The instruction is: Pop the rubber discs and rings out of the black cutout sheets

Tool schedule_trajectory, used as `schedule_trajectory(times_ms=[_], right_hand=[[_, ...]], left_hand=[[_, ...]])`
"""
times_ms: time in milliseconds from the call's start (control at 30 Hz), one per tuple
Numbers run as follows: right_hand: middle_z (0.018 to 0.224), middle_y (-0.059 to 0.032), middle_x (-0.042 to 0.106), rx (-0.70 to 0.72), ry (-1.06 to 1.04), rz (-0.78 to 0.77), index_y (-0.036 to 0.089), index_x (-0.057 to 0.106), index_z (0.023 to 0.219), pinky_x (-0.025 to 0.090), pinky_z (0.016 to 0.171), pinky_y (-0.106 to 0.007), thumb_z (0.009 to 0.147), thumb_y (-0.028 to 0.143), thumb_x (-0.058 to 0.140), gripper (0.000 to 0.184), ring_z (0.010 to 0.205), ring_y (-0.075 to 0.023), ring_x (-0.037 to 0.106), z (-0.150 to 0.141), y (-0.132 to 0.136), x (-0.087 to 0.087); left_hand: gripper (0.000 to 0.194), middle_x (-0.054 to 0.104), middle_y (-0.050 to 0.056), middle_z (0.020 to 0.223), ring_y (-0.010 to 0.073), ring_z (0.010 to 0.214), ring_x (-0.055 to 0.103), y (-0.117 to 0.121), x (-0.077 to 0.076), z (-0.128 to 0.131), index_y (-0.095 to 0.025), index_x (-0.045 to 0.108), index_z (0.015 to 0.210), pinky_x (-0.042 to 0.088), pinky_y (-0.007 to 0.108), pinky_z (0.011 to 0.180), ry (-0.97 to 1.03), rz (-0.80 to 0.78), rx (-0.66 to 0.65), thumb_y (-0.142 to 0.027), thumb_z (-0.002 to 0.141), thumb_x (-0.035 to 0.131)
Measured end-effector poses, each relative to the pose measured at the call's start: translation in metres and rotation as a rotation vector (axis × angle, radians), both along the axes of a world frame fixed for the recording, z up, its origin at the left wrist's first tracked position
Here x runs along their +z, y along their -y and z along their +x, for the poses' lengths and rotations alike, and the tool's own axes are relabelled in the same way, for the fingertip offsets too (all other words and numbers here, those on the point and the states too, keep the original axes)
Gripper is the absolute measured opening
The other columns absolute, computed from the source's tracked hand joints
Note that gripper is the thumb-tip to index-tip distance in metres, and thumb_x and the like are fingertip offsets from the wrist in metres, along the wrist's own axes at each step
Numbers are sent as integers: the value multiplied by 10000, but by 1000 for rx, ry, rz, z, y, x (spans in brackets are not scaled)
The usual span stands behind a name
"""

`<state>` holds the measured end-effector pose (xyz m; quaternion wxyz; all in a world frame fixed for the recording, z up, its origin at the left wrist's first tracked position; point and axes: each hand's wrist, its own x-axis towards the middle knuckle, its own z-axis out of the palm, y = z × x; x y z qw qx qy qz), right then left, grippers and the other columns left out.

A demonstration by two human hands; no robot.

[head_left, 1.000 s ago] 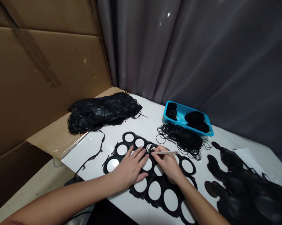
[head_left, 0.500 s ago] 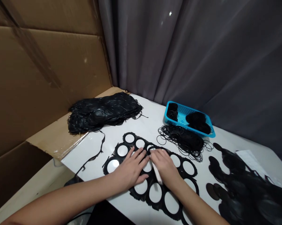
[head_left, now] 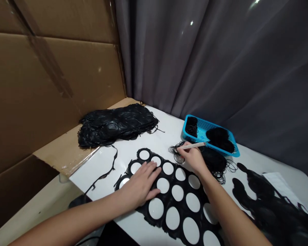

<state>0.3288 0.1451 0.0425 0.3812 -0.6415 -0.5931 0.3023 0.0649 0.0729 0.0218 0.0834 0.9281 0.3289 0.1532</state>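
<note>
Basket (head_left: pixel 201 134) is sitting near counter's (head_left: pixel 130 147) back edge; left hand (head_left: pixel 143 181) is lying flat on sheet (head_left: pixel 166 199), right hand (head_left: pixel 194 160) pinching stick (head_left: pixel 193 146)

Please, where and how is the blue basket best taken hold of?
Probably pinch the blue basket at its right-end rim, coming from the right: the rim flares outward, with white table beyond. The long near side suits less, because the heap of black rings lies along it.

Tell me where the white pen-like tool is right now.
In the head view, right of centre: the white pen-like tool is in the right hand, at the thin black rings heaped just in front of the blue basket.
</note>
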Motion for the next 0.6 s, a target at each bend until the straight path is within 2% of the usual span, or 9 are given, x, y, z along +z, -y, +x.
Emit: schedule_trajectory(times_ms=[100, 200, 267, 400, 600], right_hand=[[710, -6, 667, 102, -134, -118, 238, 478, 733, 415, 480, -262, 816, 457, 603, 265, 493, -153, 564, -31, 15, -7], [827, -24, 705, 218, -290, -226, 235, 488, 784, 429, 485, -256, 845, 461, 596, 258, 521, -144, 585, -55, 30, -10], [791, -12, 674, 276, -273, -204, 232, 507, 780, 450, 545, -267, 865, 438, 591, 238, 593, -159, 593, -64, 37, -10], [716, 7, 601, 320, -114, -65, 230, 529, 748, 442, 618, -288, 896, 387, 571, 220, 652, -176, 553, -69, 46, -15], [784, 5, 604, 334, -100, -40, 235, 482, 751, 443, 673, -285, 927, 351, 548, 220, 720, -177, 559, -72, 49, -21]], left_hand=[[549, 490, 217, 1461, 366, 1375, 452, -5, 0, -12, -100, 483, 1408, 404, 517, 1120, -43, 51, 85, -449, 991, 561], [531, 510, 201, 1454, 350, 1373, 458, -5, -2, -19, -112, 497, 1406, 401, 500, 1119, -72, 61, 97, -459, 1006, 528], [544, 510, 187, 1462, 336, 1381, 453, -3, -3, -20, -121, 490, 1420, 378, 492, 1133, -94, 55, 95, -477, 1009, 515], [563, 503, 166, 1477, 325, 1400, 429, 0, -5, -19, -132, 488, 1429, 330, 484, 1155, -115, 47, 104, -511, 1012, 493], [551, 511, 131, 1481, 331, 1415, 399, -1, -11, -19, -144, 467, 1447, 287, 494, 1166, -73, 63, 104, -496, 1023, 480]])
